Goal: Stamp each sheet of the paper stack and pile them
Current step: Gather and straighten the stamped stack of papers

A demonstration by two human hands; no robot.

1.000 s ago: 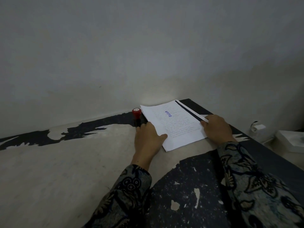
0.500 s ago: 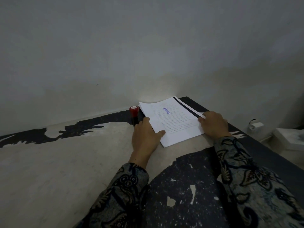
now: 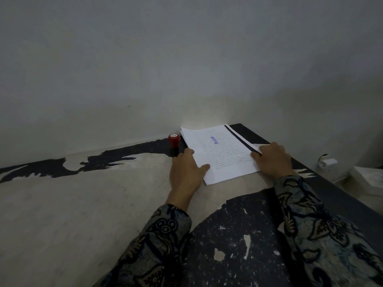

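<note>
**Both hands on the paper stack**

The paper stack (image 3: 219, 154) lies right of the frame's centre on the worn, peeling tabletop (image 3: 83, 204), its top sheet carrying a blue stamp mark (image 3: 213, 139). My left hand (image 3: 186, 172) lies flat along the stack's left edge, fingers relaxed, thumb on the paper. My right hand (image 3: 272, 160) curls over the right edge, pinching the sheets there. The red-capped stamp (image 3: 173, 145) stands upright just left of the stack, beyond my left fingertips, against the grey wall (image 3: 186, 59).

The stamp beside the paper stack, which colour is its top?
Red, on a dark body; the stamp shows in the head view.
</note>
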